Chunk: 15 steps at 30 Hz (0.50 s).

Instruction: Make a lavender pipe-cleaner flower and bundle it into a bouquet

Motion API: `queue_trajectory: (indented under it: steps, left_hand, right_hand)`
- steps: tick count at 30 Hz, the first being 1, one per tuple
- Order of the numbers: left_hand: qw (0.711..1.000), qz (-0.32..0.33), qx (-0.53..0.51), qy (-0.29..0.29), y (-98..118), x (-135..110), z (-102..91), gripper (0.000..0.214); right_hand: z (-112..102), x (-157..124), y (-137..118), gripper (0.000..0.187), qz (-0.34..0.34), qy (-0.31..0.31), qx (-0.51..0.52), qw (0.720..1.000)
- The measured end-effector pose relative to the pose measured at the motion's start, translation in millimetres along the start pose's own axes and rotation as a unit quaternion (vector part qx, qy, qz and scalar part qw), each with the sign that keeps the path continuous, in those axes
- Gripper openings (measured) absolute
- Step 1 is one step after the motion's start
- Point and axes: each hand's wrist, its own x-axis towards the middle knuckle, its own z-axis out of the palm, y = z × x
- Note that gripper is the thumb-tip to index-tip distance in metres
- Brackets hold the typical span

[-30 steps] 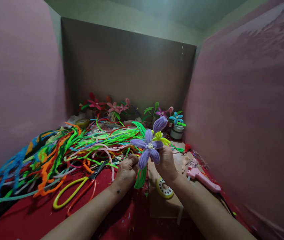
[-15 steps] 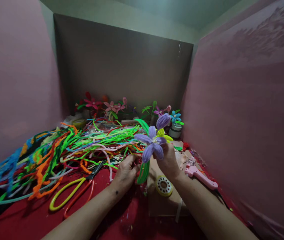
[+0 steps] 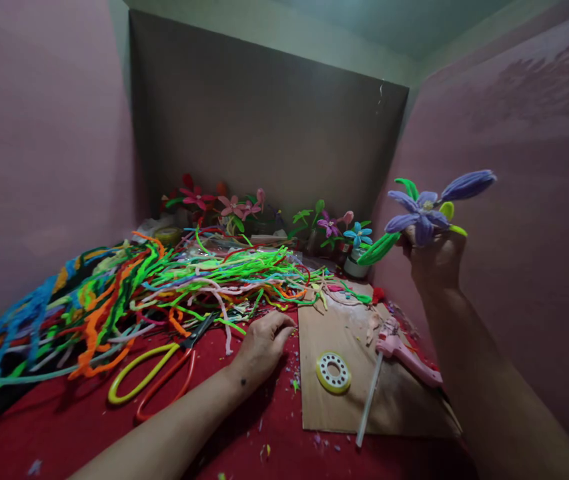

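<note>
High on the right, my right hand (image 3: 437,257) is closed round the base of a purple pipe-cleaner flower (image 3: 420,212). A long purple bud, green leaves and small yellow-green pieces stick out from the same bunch. My left hand (image 3: 267,339) rests low on the red cloth, just left of a cardboard sheet (image 3: 384,410). Its fingers are curled in, and their inner side is hidden, so I cannot see whether they hold anything. Scissors (image 3: 191,343) with one yellow and one red handle lie left of this hand.
A heap of coloured pipe cleaners (image 3: 234,270) spreads over the left and middle. On the cardboard are a yellow-and-white tape roll (image 3: 333,373) and a pink glue gun (image 3: 407,357) with a glue stick. Finished flowers (image 3: 331,227) stand along the back, between pink walls (image 3: 529,220).
My right hand has carried the purple flower up and to the right, away from my left hand. The glue stick and more cardboard now show. My left hand stays low on the cloth.
</note>
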Motion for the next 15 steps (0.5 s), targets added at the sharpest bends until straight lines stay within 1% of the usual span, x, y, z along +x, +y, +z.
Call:
queue_trajectory:
  steps: [3,5,9,12,15]
  left_hand:
    - [1.000,-0.002,0.004,-0.002,1.6,0.1,-1.1,0.017]
    - [1.000,-0.003,0.006,-0.003,2.7,0.4,-1.8,0.017]
    - [1.000,0.001,0.010,-0.009,1.6,0.1,-0.9,0.017]
    - [1.000,0.003,0.015,-0.013,-1.0,-1.2,0.8,0.017]
    - [1.000,0.000,0.020,-0.018,-2.6,-2.3,2.3,0.018]
  right_hand:
    - [-1.5,4.9,12.0,0.012,0.032,0.024,0.005,0.999]
    - [-0.5,6.8,21.4,0.008,0.054,0.028,0.001,0.998]
    - [1.8,9.0,38.3,0.009,0.070,0.037,-0.041,0.996]
    - [3.7,11.6,44.2,0.008,0.087,0.034,-0.050,0.994]
    - [9.1,20.9,45.3,0.007,0.099,0.025,-0.049,0.994]
